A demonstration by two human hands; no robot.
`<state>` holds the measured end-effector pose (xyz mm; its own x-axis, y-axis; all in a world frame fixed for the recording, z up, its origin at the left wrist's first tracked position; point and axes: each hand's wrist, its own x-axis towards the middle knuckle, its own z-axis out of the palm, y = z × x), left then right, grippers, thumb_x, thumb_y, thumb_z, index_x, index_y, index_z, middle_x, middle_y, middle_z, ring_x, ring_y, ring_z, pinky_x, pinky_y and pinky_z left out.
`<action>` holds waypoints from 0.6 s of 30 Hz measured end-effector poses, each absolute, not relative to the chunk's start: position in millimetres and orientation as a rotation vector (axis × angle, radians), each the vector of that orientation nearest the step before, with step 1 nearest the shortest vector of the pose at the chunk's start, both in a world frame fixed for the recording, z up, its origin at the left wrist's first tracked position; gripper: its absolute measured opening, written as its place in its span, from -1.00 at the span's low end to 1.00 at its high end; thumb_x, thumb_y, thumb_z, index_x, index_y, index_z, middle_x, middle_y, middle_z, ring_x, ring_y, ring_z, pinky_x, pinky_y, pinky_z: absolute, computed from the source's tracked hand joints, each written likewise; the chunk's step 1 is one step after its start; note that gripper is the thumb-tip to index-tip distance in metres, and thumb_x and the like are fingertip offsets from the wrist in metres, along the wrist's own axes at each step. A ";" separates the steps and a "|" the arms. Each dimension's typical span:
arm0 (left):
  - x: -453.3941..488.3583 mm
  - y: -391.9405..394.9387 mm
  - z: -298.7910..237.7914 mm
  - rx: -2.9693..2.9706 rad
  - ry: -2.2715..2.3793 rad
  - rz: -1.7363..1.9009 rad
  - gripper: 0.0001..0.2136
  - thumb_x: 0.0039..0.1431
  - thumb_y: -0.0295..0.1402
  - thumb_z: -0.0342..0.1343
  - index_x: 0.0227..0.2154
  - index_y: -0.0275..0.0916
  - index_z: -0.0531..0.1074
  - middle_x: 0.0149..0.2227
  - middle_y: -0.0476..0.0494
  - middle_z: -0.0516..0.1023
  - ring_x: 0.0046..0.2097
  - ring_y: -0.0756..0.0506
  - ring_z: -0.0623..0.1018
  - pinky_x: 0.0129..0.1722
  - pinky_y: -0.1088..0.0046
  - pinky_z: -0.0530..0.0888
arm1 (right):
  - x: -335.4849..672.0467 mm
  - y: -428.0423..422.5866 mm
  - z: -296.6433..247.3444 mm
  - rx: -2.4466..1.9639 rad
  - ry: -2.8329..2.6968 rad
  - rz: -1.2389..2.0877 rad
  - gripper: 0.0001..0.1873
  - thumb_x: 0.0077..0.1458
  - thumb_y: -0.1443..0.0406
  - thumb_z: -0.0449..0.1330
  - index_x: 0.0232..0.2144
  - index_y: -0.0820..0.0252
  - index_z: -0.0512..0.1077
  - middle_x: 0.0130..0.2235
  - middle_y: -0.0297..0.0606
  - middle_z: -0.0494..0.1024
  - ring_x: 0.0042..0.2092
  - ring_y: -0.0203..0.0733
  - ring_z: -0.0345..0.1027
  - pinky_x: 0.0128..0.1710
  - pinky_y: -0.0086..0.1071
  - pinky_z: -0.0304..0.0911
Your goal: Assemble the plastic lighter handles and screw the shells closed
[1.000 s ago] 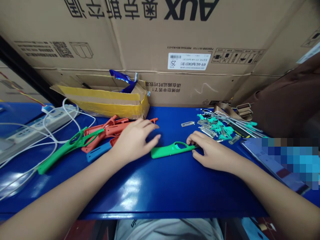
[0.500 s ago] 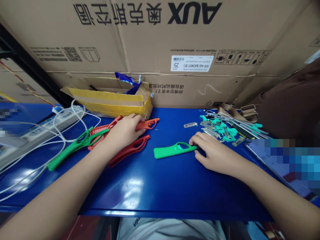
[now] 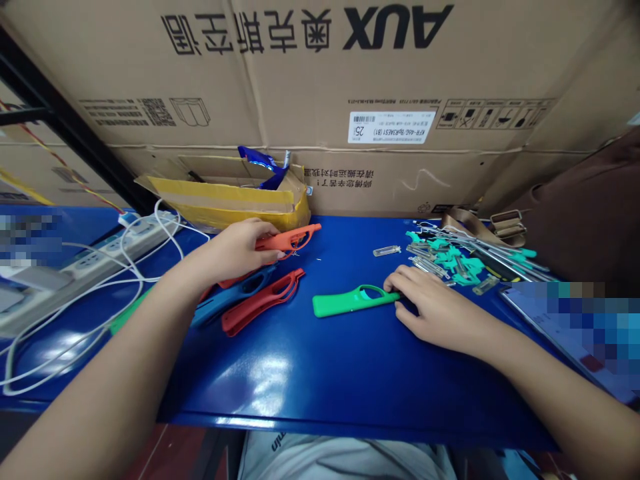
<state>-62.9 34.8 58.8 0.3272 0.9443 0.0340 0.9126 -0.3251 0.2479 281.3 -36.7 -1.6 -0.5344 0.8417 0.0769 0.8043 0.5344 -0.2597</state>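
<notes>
My left hand [image 3: 235,250] is closed round an orange plastic handle shell [image 3: 293,239] and holds it just above the blue table [image 3: 320,373]. Under that hand lie another orange shell [image 3: 263,301] and a blue shell [image 3: 235,293]. A green handle shell [image 3: 350,300] lies flat in the middle of the table. My right hand [image 3: 433,303] rests at its right end, with fingertips curled and pressed on the shell's tip.
A small taped cardboard box [image 3: 225,197] stands at the back left. A white power strip with cables [image 3: 100,257] lies on the left. Teal clips and metal rods [image 3: 460,257] are heaped at the back right. Large cardboard cartons [image 3: 320,87] wall off the back.
My left hand closed on an orange shell in the pile and lifted it. A blue shell has come into sight beneath it. My right hand has stayed on the green shell.
</notes>
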 end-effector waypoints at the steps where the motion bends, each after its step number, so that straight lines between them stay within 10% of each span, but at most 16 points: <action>1: -65.2 32.8 63.8 2.382 1.693 0.233 -0.60 0.14 -0.06 0.16 -0.10 -0.25 0.52 -0.10 -0.23 0.63 -0.11 -0.28 0.59 -0.13 0.23 0.50 | 281.2 -36.7 -1.4 -1.403 -2.581 0.287 -0.80 0.17 0.45 0.06 -0.17 0.12 0.32 -0.12 -0.16 0.45 -0.06 0.02 0.35 -0.05 -0.05 0.29; 18: -93.3 -3.4 114.2 1.974 1.669 0.508 -0.59 0.19 -0.02 0.17 -0.04 -0.21 0.46 -0.45 0.08 0.48 -0.48 0.03 0.35 -0.51 0.57 0.29 | 279.6 -35.9 -2.4 -1.410 -2.537 0.306 -0.73 0.14 0.43 0.08 -0.11 0.12 0.37 -0.06 -0.13 0.47 0.00 0.07 0.35 0.01 0.02 0.31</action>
<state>-93.3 -3.4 114.2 0.1782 0.9833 -0.0367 0.7958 -0.1221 0.5931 279.6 -35.9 -2.4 -0.5142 0.8527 0.0919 0.8063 0.5172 -0.2870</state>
